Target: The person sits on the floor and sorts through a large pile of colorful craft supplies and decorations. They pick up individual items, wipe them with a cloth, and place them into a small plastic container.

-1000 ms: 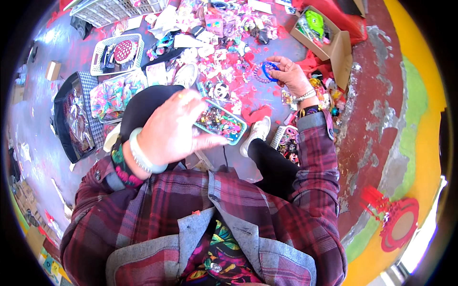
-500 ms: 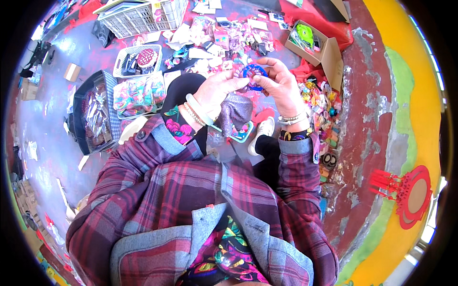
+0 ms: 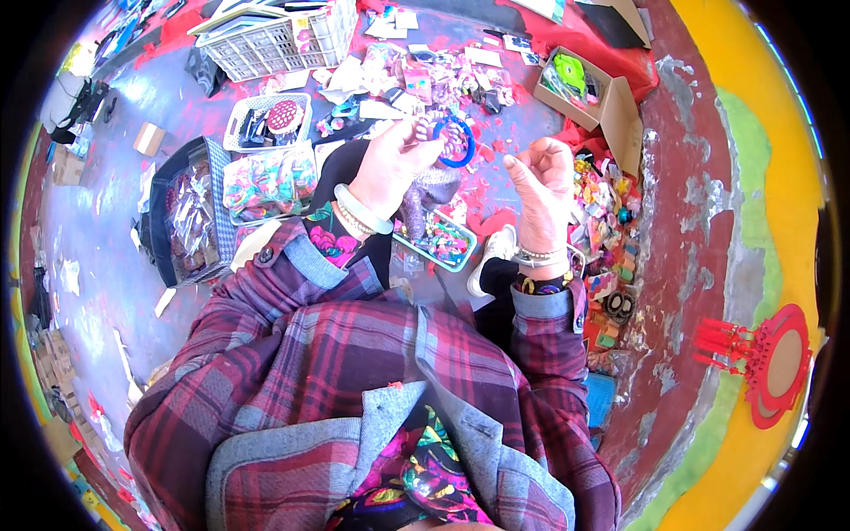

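My left hand (image 3: 394, 168) pinches a blue ring-shaped hair tie (image 3: 470, 152) between thumb and fingers, out in front of my chest. Pinkish material shows inside and beside the ring, too small to make out. Just right of it, apart from the ring, my right hand (image 3: 544, 190) is raised with its fingers curled and pressed together; whatever they hold, if anything, is hidden. Below my left hand sits a glittery purple cloth (image 3: 434, 190). Beneath that, a pale green-rimmed tray (image 3: 462, 263) holds small colourful pieces.
On the left are a dark checked box (image 3: 212, 190) of plastic packets, a tub of colourful bags (image 3: 270, 181) and a white basket (image 3: 305, 111). A grey crate (image 3: 283, 44) stands behind. At right, an open carton (image 3: 567, 102) stands beyond piled colourful trinkets (image 3: 602, 203).
My right hand has left the blue hair tie and moved right and slightly down, its fingers now curled. My left hand keeps the hair tie, which now hangs more openly as a ring.
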### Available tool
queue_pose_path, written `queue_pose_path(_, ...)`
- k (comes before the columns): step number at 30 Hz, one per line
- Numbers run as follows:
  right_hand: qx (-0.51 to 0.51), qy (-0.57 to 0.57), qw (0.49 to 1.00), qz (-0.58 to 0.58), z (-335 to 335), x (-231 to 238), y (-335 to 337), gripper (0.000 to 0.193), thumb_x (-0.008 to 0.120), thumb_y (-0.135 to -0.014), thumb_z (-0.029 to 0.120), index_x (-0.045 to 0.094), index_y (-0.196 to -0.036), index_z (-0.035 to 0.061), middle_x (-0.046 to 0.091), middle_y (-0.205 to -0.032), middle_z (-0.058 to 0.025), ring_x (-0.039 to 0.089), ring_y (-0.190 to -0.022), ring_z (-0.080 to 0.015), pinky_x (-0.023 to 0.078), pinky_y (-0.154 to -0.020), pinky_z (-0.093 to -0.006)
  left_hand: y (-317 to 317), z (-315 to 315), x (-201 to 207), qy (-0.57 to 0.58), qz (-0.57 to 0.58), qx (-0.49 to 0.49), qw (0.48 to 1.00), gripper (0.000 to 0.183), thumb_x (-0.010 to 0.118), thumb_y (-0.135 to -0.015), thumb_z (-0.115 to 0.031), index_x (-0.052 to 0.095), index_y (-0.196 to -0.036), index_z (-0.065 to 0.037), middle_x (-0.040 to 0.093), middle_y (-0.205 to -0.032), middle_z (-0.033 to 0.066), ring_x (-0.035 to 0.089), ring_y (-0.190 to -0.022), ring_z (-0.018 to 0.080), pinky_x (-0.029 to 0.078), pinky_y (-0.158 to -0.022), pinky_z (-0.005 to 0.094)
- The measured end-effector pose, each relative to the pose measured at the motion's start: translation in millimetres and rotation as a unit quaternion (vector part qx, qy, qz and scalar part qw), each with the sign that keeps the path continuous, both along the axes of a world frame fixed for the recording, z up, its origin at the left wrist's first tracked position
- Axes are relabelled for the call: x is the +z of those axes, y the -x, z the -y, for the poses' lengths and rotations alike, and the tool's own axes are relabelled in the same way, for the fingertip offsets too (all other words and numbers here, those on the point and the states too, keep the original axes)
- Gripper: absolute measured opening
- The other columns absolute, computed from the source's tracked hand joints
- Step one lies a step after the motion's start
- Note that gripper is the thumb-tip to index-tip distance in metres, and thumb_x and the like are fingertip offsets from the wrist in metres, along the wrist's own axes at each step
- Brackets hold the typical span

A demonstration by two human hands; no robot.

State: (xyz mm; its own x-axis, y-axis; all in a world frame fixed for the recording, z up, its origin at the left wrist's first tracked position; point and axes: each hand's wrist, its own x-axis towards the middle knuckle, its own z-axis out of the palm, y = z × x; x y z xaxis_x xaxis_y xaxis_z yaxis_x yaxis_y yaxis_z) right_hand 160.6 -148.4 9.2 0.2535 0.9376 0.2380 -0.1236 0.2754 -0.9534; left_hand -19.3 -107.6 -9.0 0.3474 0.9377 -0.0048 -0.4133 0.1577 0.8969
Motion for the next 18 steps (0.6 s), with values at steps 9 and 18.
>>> queue_pose_path(9,-0.046,-0.024,0.988,0.143,3.1,17.6,10.7,0.072,0.062,-0.07,0.002,0.021,-0.129,0.0029,0.045,-0.103,-0.007,0.042,-0.104,-0.018,0.031,-0.091,-0.0308,-11.3,4.7,-1.5,-0.101,-0.132,-0.025,0.986,0.009,0.054,-0.079,-0.007,0.052,-0.084,0.0,0.052,-0.081,0.0034,0.054,-0.074,0.0101,0.043,-0.069,0.0222)
queue_pose_path(18,0.012,0.081,0.995,-0.049,-4.2,-6.6,-14.9,0.021,0.051,-0.078,0.0,0.054,-0.098,0.001,0.054,-0.091,-0.0009,0.048,-0.085,-0.0072,0.038,-0.075,-0.0194,-14.9,0.6,-3.9,-0.005,-0.092,-0.028,0.995,0.013,0.054,-0.08,-0.011,0.053,-0.087,-0.001,0.052,-0.075,-0.0007,0.049,-0.071,0.0045,0.039,-0.064,0.0189)
